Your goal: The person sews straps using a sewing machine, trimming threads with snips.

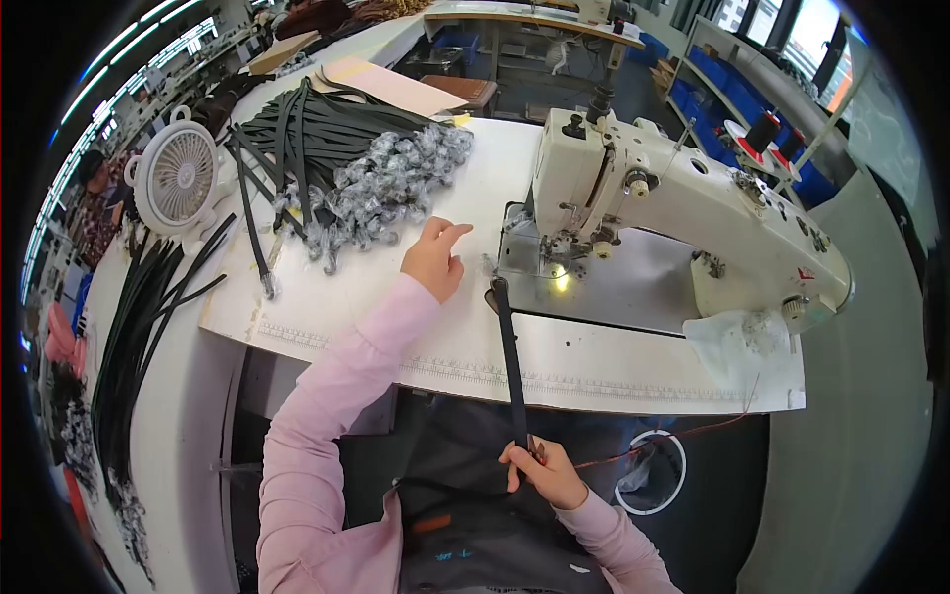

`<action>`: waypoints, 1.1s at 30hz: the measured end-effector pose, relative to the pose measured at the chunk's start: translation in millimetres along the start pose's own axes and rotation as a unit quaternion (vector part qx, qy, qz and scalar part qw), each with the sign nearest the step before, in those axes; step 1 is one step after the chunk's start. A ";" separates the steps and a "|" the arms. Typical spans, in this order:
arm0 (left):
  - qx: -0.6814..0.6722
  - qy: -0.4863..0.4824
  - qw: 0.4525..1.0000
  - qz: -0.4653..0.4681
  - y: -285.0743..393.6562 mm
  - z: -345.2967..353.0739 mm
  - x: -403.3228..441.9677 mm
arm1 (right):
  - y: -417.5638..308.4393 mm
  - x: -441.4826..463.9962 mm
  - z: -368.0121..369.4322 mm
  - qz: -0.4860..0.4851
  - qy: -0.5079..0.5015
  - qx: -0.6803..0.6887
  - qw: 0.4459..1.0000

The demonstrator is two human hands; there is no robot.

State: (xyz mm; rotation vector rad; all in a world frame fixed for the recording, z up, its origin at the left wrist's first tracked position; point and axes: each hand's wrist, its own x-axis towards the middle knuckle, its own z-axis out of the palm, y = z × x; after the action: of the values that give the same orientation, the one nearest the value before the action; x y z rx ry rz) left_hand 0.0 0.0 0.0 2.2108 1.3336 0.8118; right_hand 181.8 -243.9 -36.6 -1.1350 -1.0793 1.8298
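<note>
Two bare hands are here, with one long flat black strap (511, 361) running from near one to near the other. The strap points nearly straight away from the person, and its far end leans a little to the left. That far end is on the white wooden surface (455, 327), by the left edge of the shiny metal plate (638, 282) under the big cream sewing machine (732, 193). The near end goes over the black ruler marks (594, 384), past the front edge, and down to the right hand (544, 475). The right hand is closed on this near end. It also seems to hold a small dark and red tool (537, 451), too hidden to name for sure. A thin orange-brown cord (653, 444) goes off to the right. The left hand (432, 259) holds nothing that I can see. Its thumb and pointing finger are apart, and it is just to the left of the strap's far end, not touching it. So the left hand is nearer the far end. Past it is a heap of lumps in clear plastic (396, 178), next to a pile of more black straps (287, 129).
</note>
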 end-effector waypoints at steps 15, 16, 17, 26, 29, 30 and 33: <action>0.130 -0.003 0.959 0.254 26.6 78.4 14.9 | -41.1 23.8 -10.7 -0.115 0.085 -0.045 0.989; 0.126 -0.018 0.959 0.253 31.6 74.5 9.8 | -37.7 16.8 -19.5 -0.220 0.112 -0.161 0.956; 0.124 -0.033 0.959 0.253 34.1 70.7 8.2 | -37.4 10.9 -30.8 -0.320 0.136 -0.272 0.897; -0.076 -0.061 0.984 0.149 24.5 67.9 20.6 | -179.0 -121.9 -394.3 -0.444 0.778 0.001 0.445; -0.009 -0.011 0.985 0.171 25.8 68.8 12.6 | -171.5 -151.6 -488.2 -0.309 0.662 -0.130 0.671; -0.004 -0.010 0.985 0.173 26.2 67.7 12.2 | -173.1 -147.7 -488.0 -0.329 0.660 -0.127 0.663; 0.021 0.008 0.981 0.194 26.2 71.1 8.3 | -182.2 -147.6 -501.4 -0.328 0.672 -0.207 0.631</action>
State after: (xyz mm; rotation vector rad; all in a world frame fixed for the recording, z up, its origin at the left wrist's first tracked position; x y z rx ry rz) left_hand 67.8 -8.7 -33.7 2.5441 0.9435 0.9433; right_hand 723.1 -162.1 45.0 -1.5711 -0.7151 -0.1187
